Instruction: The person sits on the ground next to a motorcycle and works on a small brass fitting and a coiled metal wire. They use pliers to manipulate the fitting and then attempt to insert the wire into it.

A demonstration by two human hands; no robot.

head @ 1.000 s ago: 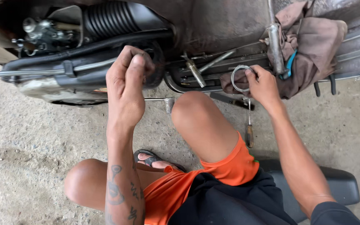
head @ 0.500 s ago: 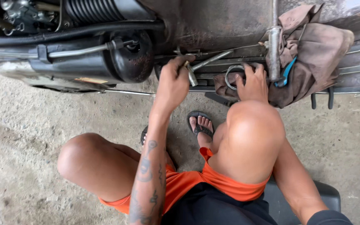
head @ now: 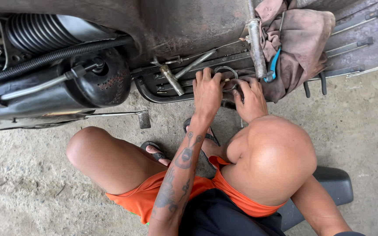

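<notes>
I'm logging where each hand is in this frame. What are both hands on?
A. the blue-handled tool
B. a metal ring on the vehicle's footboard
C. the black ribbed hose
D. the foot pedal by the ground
B: the left hand and right hand meet at the metal ring lying on the footboard.

A vehicle repair workshop — greasy machine underside (head: 66,83), scattered metal tools (head: 171,79), oily rag (head: 300,41), concrete floor (head: 22,188).

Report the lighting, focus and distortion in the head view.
Head view: soft, even daylight with no hard shadows; both hands, left hand and right hand, and the metal ring are sharp; the right knee looms large through wide-angle closeness; the underside above is dim.
</notes>
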